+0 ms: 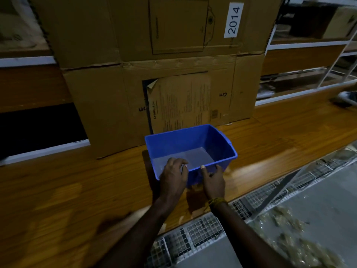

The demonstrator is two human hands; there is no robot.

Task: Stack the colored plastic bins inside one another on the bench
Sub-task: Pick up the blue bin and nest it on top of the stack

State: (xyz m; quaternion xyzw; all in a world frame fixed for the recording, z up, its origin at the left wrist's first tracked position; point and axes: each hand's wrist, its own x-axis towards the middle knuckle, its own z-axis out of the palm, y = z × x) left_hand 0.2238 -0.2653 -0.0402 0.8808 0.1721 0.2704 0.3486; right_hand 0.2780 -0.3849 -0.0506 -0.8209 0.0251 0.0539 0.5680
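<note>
Both hands grip the blue bin's (190,149) near rim: left hand (173,177) fingers curled inside, right hand (213,180) thumb hooked over, probably steadying it upright on the bench (77,190) for nesting.

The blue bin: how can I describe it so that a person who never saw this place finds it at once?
Look at the long wooden bench below the stacked cardboard boxes. The blue bin sits on it just before the lower box, open and empty, with the left hand and right hand on its near rim. It is the only blue thing there.
</note>
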